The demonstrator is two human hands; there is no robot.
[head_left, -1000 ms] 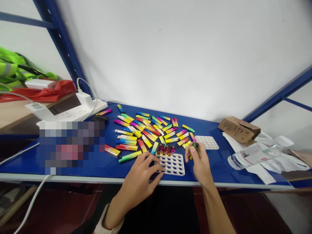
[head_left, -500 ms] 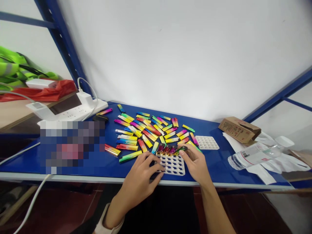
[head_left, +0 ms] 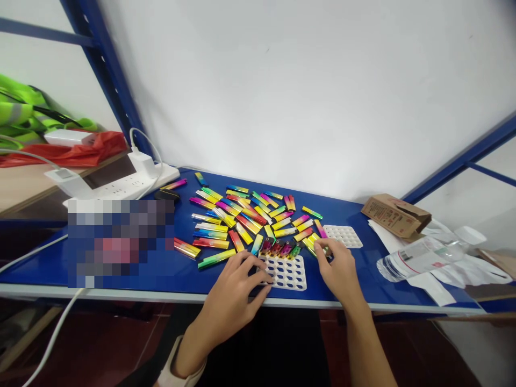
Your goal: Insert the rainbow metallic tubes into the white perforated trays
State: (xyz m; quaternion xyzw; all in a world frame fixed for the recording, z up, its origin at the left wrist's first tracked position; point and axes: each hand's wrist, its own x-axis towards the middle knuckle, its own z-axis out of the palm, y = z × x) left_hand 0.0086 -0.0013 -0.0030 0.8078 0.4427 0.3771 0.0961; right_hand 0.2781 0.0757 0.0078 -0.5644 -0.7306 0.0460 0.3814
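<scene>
My left hand (head_left: 237,290) holds the left edge of a white tray (head_left: 299,271) with rows of holes, fingers on top and thumb at its near side. Several shiny lighters (head_left: 285,248) with dark tops stand upright in the tray's far row. Just right of the tray, my right hand (head_left: 338,269) is curled with thumb and forefinger closed around a yellow-green lighter (head_left: 309,244), partly hidden by the fingers. Beyond the tray, many loose rainbow-coloured lighters (head_left: 244,228) lie scattered on the blue table (head_left: 161,274).
A second white holed tray (head_left: 344,236) lies to the right. Farther right are an opened cardboard box (head_left: 397,215), a clear plastic bottle (head_left: 423,257) on its side and white paper (head_left: 433,287). A white power strip (head_left: 121,185) with plugs sits at the left.
My right hand has let go of a lighter in the tray's far row and moved right to the loose lighters. My left hand has stayed at the tray.
</scene>
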